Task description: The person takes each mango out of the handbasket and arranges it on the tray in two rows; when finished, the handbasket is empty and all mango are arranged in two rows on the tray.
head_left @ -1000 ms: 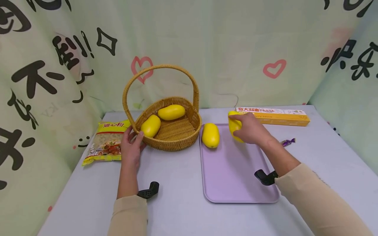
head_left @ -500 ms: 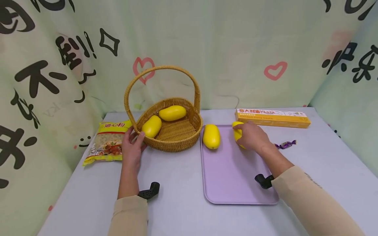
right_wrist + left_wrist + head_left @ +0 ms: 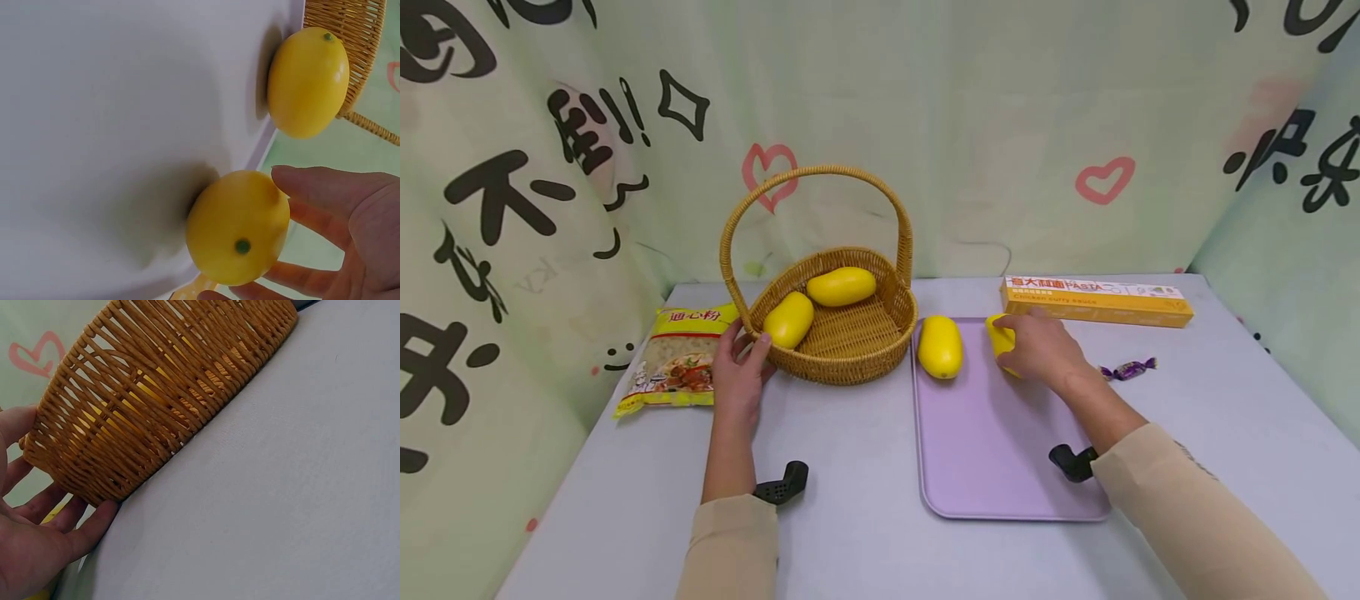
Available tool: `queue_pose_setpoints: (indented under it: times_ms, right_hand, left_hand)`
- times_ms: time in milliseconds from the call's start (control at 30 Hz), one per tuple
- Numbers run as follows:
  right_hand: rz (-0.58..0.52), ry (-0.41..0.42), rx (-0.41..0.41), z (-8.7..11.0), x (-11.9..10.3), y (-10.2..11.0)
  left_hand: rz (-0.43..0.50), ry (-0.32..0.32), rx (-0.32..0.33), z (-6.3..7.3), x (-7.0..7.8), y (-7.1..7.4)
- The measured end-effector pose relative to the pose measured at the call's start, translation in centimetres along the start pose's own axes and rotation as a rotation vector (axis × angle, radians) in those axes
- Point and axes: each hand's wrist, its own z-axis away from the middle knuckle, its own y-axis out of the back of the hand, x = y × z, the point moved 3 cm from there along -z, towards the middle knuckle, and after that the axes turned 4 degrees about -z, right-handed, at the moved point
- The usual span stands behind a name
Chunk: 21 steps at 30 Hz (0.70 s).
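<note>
My left hand (image 3: 739, 383) grips the left end of a wicker basket (image 3: 850, 367) with a tall arched handle. Two smooth, oblong yellow fruits (image 3: 841, 287) lie in that basket. On the lilac tray (image 3: 992, 450), my right hand (image 3: 1045, 346) holds another yellow fruit (image 3: 1002, 340) near the far edge, partly hidden by the hand in the head view. The right wrist view shows this fruit's green stem spot, with the thumb on its side and the fingers beyond. A further yellow fruit (image 3: 940, 347) rests at the tray's far left, apart from the hand.
Behind the tray lies a long orange-and-white pasta box (image 3: 1097, 302). To its right is a purple wrapped candy (image 3: 1129, 369). A yellow bag of macaroni (image 3: 673, 358) lies left of the basket, beside the left hand. A printed curtain (image 3: 970, 125) hangs behind the table.
The right hand has shifted slightly right and lowered its yellow fruit onto the tray. The left hand stays at the basket. The head view has shifted a little.
</note>
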Motion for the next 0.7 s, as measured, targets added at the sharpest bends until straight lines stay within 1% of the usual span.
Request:
queue_pose_setpoints:
  times_ms: [300,533,700]
  right_hand:
    - [-0.031,0.010,-0.021,0.0,-0.1,0.3]
    - [-0.033,0.008,-0.012,0.0,-0.3,0.7]
    - [-0.041,0.018,0.008,-0.1,-1.0,1.2]
  left_hand:
    - [-0.002,-0.008,0.003,-0.1,0.0,0.1]
    - [0.004,-0.005,0.005,-0.1,0.0,0.1]
    - [0.007,-0.008,-0.004,0.0,-0.1,0.0]
